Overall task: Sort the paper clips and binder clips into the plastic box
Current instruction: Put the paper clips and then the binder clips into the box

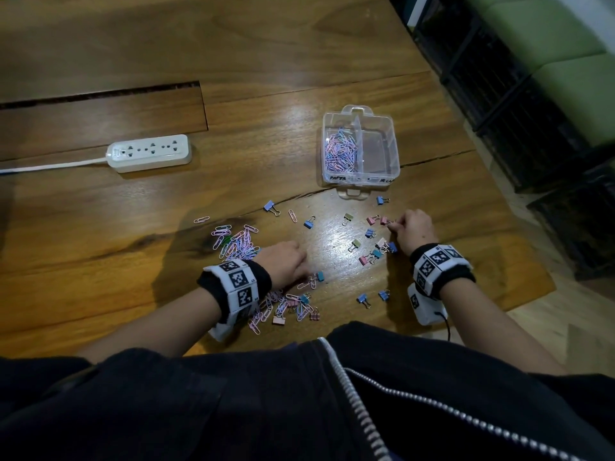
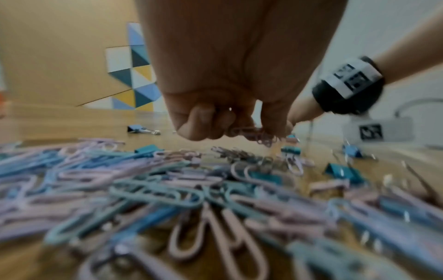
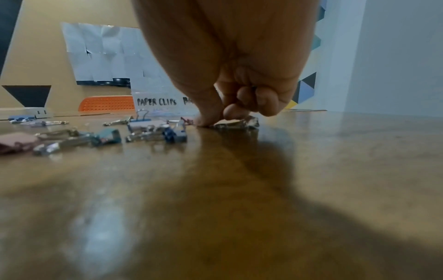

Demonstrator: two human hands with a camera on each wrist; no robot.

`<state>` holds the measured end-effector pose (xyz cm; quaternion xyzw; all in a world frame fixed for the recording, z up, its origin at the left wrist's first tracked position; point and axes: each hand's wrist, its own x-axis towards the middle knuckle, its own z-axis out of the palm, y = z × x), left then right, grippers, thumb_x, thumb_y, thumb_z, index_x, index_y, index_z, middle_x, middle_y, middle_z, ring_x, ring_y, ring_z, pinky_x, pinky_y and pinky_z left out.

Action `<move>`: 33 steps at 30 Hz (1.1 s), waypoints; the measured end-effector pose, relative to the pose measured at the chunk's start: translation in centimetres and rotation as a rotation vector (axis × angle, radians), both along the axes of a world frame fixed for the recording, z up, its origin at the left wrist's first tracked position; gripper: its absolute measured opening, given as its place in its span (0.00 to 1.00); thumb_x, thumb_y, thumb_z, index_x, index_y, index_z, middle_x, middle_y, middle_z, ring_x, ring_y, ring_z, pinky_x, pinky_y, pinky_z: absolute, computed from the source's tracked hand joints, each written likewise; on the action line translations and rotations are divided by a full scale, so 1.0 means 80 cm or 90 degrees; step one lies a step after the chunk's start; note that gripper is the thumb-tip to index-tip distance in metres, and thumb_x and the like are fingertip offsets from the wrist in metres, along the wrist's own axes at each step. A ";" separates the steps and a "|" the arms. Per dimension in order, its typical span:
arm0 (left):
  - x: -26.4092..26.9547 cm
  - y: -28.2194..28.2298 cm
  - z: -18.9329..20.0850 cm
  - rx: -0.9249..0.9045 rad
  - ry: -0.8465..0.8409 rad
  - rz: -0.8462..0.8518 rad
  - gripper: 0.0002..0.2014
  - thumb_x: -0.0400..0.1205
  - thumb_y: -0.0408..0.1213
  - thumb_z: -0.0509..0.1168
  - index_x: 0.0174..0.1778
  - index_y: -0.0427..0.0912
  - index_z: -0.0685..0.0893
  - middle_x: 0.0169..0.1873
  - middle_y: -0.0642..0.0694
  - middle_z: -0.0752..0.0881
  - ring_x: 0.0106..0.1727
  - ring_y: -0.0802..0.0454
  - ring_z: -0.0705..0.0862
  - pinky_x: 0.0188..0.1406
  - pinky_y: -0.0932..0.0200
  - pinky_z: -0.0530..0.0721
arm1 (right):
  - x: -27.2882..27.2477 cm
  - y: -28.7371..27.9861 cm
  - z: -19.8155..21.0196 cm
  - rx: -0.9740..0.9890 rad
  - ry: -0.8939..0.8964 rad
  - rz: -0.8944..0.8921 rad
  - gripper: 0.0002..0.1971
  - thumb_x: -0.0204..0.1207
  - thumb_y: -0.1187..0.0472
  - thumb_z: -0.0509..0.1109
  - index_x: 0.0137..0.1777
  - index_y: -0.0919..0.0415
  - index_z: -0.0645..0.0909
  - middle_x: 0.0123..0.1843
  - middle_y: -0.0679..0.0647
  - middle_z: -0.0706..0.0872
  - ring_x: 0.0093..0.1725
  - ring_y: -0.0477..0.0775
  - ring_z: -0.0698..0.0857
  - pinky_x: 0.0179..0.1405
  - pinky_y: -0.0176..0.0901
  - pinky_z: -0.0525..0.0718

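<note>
My left hand is down on the table near its front edge, fingers curled around a small bunch of pink paper clips. A loose heap of paper clips lies just left of that hand and under the wrist, binder clips mixed in. My right hand is toward the right edge, fingers curled, thumb and fingertips on the wire handle of a pink binder clip. Other binder clips lie scattered between my hands. The box stands beyond them; its left compartment holds paper clips, its right shows none. A power strip sits toward the left edge.
</note>
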<state>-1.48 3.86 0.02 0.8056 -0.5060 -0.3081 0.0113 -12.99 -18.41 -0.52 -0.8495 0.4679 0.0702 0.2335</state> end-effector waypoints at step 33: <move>0.008 0.010 0.000 0.010 0.058 0.136 0.32 0.71 0.53 0.71 0.69 0.47 0.69 0.59 0.46 0.83 0.58 0.46 0.83 0.54 0.53 0.83 | 0.007 0.096 0.021 0.816 -0.313 -0.238 0.14 0.80 0.74 0.48 0.46 0.65 0.75 0.32 0.53 0.71 0.29 0.46 0.68 0.23 0.31 0.70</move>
